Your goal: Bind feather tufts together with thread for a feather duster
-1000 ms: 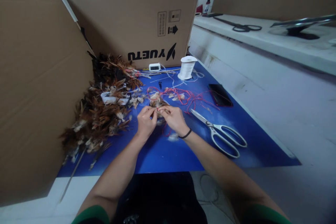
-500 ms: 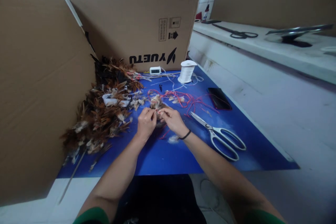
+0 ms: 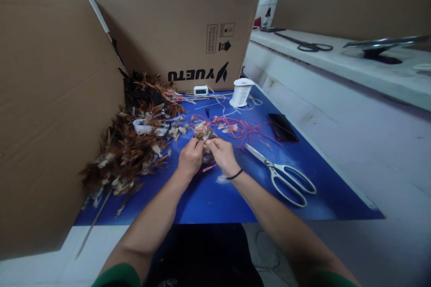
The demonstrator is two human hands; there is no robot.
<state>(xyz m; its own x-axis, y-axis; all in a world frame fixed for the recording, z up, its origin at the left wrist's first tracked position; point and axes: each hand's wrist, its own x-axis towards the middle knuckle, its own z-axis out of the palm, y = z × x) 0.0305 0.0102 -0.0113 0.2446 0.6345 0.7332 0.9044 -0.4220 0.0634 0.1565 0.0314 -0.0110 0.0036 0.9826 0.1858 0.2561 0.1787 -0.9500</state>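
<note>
My left hand (image 3: 191, 157) and my right hand (image 3: 222, 156) meet over a small bundle of brown and pale feathers (image 3: 204, 132). Both are closed in a pinch, fingertips nearly touching, with a bit of red string between them. A red strand (image 3: 208, 168) shows just below the fingers. How the string runs around the bundle is hidden by my hands. Loose red strings (image 3: 240, 129) lie tangled beyond my right hand. Large scissors (image 3: 281, 172), blades slightly apart, rest to the right. A white fluff of feather (image 3: 222, 179) lies by my right wrist.
A big heap of brown feathers (image 3: 134, 150) fills the left side against cardboard panels (image 3: 175, 31). At the back of the blue table (image 3: 222, 208) stand a white spool (image 3: 241, 93) and a small digital display (image 3: 201, 90). A dark phone (image 3: 283, 128) lies right; black scissors (image 3: 308, 46) rest on the ledge.
My left hand has turned so its back faces up more, and the fingertips have come closer together. The red strand below the hands shows more clearly. The view has shifted slightly.
</note>
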